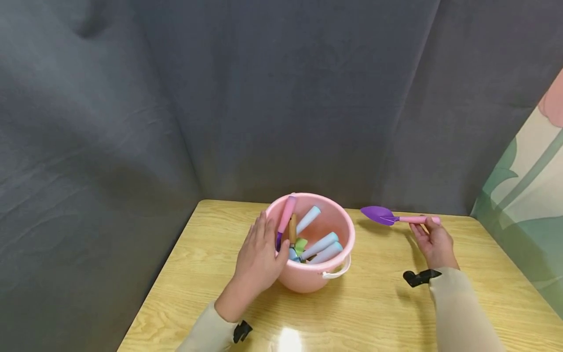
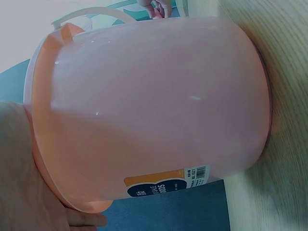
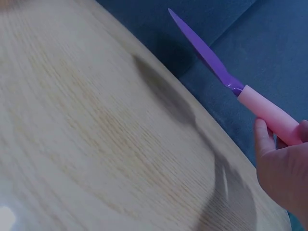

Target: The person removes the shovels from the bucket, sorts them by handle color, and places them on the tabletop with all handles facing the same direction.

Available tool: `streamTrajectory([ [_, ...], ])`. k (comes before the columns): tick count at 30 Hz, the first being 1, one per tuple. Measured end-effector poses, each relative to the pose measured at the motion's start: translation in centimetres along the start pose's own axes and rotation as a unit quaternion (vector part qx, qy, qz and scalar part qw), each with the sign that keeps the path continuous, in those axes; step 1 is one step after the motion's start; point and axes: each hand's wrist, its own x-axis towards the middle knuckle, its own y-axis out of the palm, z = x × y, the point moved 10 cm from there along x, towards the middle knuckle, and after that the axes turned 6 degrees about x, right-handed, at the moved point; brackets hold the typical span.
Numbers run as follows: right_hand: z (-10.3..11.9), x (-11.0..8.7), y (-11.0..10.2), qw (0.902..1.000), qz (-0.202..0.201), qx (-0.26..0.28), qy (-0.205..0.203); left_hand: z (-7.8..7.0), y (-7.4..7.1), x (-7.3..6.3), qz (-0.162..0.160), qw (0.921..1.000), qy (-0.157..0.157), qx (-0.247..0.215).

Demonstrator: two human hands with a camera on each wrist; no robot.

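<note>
A pink bucket (image 1: 303,281) stands upright on the table. My left hand (image 1: 259,259) rests against its left rim, fingers straight, thumb over the edge; the left wrist view has the bucket's labelled side (image 2: 154,106) filling most of it. Several garden tools lean inside: a pink handle (image 1: 287,214) on a purple part, a wooden handle (image 1: 292,230) and light blue handles (image 1: 320,244). Off to the right, my right hand (image 1: 433,242) holds a purple trowel (image 1: 377,214) by its pink handle (image 3: 267,111). Its blade points left, above the table, with a shadow beneath.
The wood-grain table (image 1: 374,313) ends at a dark grey curtain (image 1: 286,98) behind the bucket. A floral-patterned panel (image 1: 528,210) borders the right side. The bucket's white carry handle (image 1: 338,272) hangs down at its front right.
</note>
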Motion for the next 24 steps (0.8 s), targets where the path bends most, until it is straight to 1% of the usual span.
streamTrajectory([
  [3,0.1,0.2,0.2,0.9992,0.004,-0.038,-0.011,0.0,-0.1,0.1,0.0,1.0,-0.002,-0.003],
  [6,0.3,0.6,0.3,0.9978,-0.002,-0.064,-0.018,0.1,-0.2,0.0,0.0,1.0,-0.005,-0.008],
  [10,0.8,1.1,0.1,0.9971,-0.023,-0.067,-0.029,-0.1,-0.1,0.2,0.001,0.9999,0.003,-0.011],
  [13,0.9,1.5,0.4,0.9969,-0.018,-0.071,-0.03,-0.1,-0.1,0.3,0.003,0.9999,0.003,-0.01],
  [15,0.7,1.7,0.7,0.9971,-0.008,-0.072,-0.024,0.0,-0.1,0.4,0.007,0.9999,-0.001,-0.008],
  [17,0.4,1.9,0.7,0.9966,-0.009,-0.079,-0.02,0.1,-0.1,0.4,0.009,0.9999,-0.004,-0.01],
  [21,0.2,1.8,0.0,0.9939,-0.039,-0.101,-0.021,0.2,0.1,0.3,0.015,0.9999,-0.001,-0.009],
  [24,0.0,1.9,-0.2,0.9936,-0.042,-0.103,-0.015,0.2,0.2,0.1,0.015,0.9999,0.002,-0.004],
])
